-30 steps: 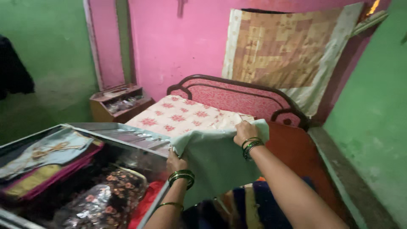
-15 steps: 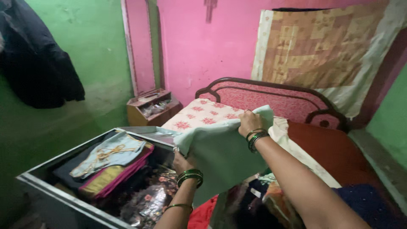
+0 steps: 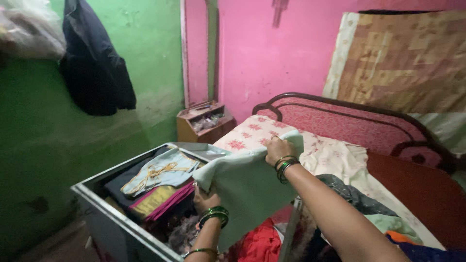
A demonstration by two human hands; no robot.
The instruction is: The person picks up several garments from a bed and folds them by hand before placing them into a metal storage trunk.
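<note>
Between both hands (image 3: 278, 151), pale green cloth (image 3: 247, 187)

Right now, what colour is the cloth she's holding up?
Pale green cloth, plain; head view.

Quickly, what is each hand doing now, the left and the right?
Left hand: closed on the pale green cloth.
Right hand: closed on the same cloth.

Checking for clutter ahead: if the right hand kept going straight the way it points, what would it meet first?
Probably the floral pillow on the bed, just beyond the right hand gripping the pale green cloth; depth is unclear.
</note>
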